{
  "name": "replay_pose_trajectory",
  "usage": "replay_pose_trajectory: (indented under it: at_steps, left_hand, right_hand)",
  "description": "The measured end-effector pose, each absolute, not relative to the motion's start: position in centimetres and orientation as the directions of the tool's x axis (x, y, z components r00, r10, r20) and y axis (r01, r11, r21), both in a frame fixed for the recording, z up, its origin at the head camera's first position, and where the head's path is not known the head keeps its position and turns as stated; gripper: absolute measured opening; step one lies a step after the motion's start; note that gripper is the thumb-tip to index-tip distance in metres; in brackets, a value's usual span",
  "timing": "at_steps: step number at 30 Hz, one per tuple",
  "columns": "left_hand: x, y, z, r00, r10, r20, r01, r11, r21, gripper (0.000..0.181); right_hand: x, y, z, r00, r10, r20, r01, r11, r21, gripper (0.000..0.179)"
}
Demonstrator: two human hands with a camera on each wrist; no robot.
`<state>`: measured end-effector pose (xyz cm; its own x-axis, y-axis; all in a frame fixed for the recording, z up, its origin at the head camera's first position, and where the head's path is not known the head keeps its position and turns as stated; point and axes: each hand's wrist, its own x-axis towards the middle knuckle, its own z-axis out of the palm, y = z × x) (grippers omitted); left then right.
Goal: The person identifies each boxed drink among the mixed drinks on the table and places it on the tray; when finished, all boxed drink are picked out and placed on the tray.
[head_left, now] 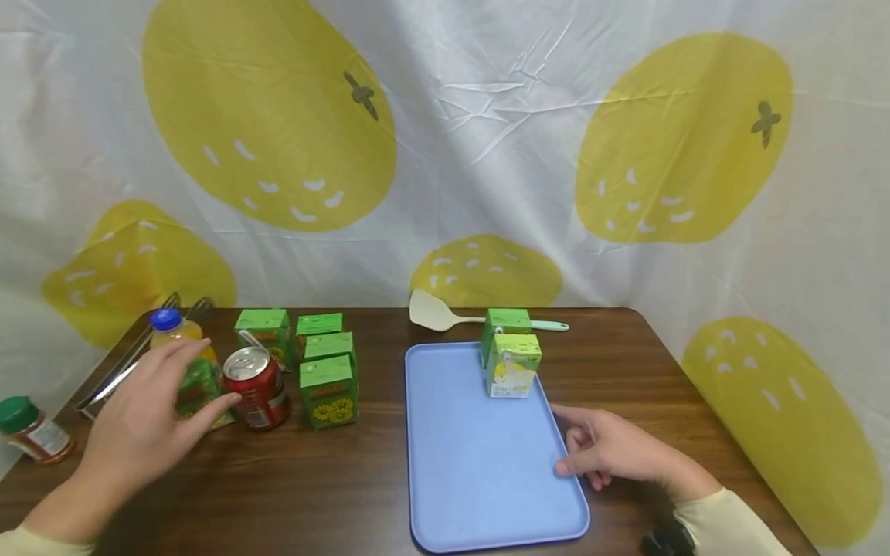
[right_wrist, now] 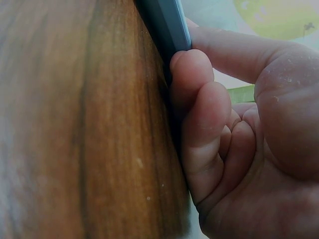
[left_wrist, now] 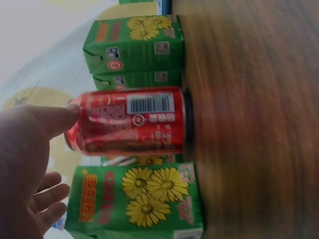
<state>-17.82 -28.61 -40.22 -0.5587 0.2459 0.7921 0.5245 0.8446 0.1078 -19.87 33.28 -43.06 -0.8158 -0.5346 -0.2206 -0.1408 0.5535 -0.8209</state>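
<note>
On the left, my left hand (head_left: 142, 409) hovers with fingers spread over a green drink carton (head_left: 197, 388) with yellow flowers. Its thumb comes close to a red soda can (head_left: 259, 398); whether they touch I cannot tell. The left wrist view shows the can (left_wrist: 132, 122) upright beside the carton (left_wrist: 144, 199), the fingers partly behind that carton. My right hand (head_left: 612, 452) pinches the right rim of a blue tray (head_left: 480, 463), thumb on top and fingers curled under the edge (right_wrist: 167, 25). A yellow-green lemon carton (head_left: 513, 367) and a green carton (head_left: 505, 316) stand at the tray's far right.
Several green cartons (head_left: 329, 394) stand right of the can. A blue-capped orange bottle (head_left: 167, 320), metal tongs (head_left: 114, 378) and a green-lidded spice jar (head_left: 38, 432) are at the far left. Behind the tray lies a spatula (head_left: 433, 311). A fruit-print curtain (head_left: 480, 170) hangs behind the table.
</note>
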Motion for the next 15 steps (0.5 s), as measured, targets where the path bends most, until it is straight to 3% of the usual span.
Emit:
replay_pose_trajectory:
  at_steps: [8, 15]
  left_hand:
    - [-17.2, -29.8, -41.2, -0.636, 0.183, 0.749, 0.474, 0.860, 0.192, 0.111]
    - [-17.1, -30.2, -41.6, -0.637, 0.182, 0.749, 0.471, 0.861, 0.192, 0.113]
  right_hand:
    - [-19.9, 33.3, -43.1, -0.817, -0.531, -0.226, -0.133, 0.554, -0.822, 0.106]
    - [-19.8, 33.2, -43.0, -0.821, -0.523, -0.228, -0.132, 0.563, -0.816, 0.106]
